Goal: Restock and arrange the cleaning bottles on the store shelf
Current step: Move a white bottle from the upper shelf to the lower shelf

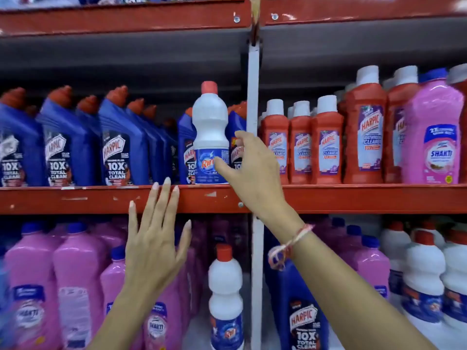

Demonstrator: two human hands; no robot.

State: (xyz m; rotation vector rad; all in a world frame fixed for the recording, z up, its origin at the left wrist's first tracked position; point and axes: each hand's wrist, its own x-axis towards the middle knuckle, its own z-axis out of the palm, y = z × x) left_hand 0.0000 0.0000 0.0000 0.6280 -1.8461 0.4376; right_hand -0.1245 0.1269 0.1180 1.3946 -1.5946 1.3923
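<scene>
A white Rin bottle with a red cap stands upright at the front edge of the middle shelf, in front of blue Harpic bottles. My right hand is at its lower right side; thumb and fingertip touch the blue label, fingers loosely curved around it. My left hand is raised flat with fingers spread, fingertips against the red shelf edge, holding nothing. A second white Rin bottle stands on the lower shelf beside the white upright post.
Red Harpic bathroom cleaner bottles and a pink Shakti bottle fill the middle shelf right of the post. Pink bottles, one blue Harpic bottle and more white bottles crowd the lower shelf. Another red shelf runs above.
</scene>
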